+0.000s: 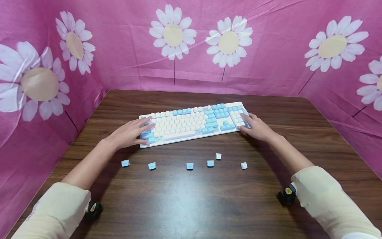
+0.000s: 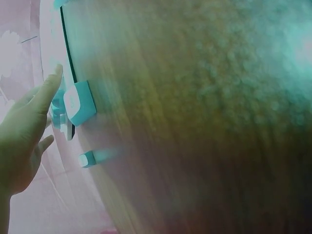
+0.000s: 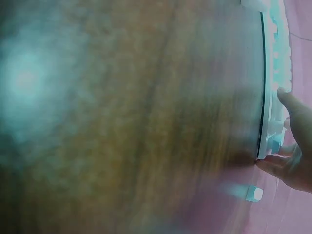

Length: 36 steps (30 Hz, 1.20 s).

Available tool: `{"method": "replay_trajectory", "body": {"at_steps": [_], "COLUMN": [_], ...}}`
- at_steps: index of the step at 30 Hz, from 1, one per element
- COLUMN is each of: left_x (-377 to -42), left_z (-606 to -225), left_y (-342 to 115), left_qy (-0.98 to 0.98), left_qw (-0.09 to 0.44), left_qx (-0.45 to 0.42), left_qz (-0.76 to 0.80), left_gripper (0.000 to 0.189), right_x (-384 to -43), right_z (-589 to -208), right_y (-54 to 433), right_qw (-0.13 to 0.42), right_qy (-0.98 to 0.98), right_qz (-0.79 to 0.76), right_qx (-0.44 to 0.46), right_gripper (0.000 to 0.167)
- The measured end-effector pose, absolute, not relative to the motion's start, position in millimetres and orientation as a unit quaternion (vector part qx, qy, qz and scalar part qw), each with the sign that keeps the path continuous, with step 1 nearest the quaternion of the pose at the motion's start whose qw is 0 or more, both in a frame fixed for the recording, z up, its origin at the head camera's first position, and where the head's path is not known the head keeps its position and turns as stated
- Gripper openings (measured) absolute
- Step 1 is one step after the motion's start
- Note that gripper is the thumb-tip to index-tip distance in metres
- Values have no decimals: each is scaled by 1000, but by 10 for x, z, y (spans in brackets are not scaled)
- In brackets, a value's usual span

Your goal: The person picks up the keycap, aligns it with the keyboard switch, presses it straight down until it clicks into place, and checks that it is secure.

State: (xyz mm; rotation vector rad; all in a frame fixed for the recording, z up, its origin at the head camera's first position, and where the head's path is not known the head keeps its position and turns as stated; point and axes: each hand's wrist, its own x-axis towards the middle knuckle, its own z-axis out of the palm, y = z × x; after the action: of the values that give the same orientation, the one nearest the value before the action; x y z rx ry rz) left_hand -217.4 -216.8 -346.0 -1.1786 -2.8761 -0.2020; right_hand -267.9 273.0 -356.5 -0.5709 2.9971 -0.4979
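A white and pale-blue computer keyboard [image 1: 182,124] lies slanted on the table, its right end farther back. Greyish gaps show among the keys in its bottom row. My left hand [image 1: 128,132] holds the keyboard's left end, with the thumb at the front corner and two fingers over the keys. At the opposite end my right hand [image 1: 258,127] grips the side, its thumb near the front edge and other fingers round the end. Loose keycaps lie in front: blue ones [image 1: 125,163], [image 1: 152,166], [image 1: 189,166], [image 1: 210,163] and white ones [image 1: 218,156], [image 1: 244,165].
The dark wooden table [image 1: 179,205] reflects a bright patch of light near its front. Pink cloth [image 1: 125,43] printed with large white daisies hangs behind and along the sides. Small black devices [image 1: 94,209] sit by both rolled sleeves [image 1: 319,189].
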Motion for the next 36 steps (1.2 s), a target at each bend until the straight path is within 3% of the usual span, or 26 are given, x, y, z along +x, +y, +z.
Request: {"method": "replay_trajectory", "body": {"at_steps": [36], "left_x": [-2194], "left_z": [-3444], "left_y": [-2233], "left_qy": [-916], "left_qw": [36], "left_qx": [-394], "left_qz": [-74], "left_gripper": [64], "right_x": [-2340], "right_z": [-3540], "right_y": [2768], "right_qw": [34], "right_qy": [967], "right_qz": [-158], "right_qx": [-196], "right_gripper": [71]}}
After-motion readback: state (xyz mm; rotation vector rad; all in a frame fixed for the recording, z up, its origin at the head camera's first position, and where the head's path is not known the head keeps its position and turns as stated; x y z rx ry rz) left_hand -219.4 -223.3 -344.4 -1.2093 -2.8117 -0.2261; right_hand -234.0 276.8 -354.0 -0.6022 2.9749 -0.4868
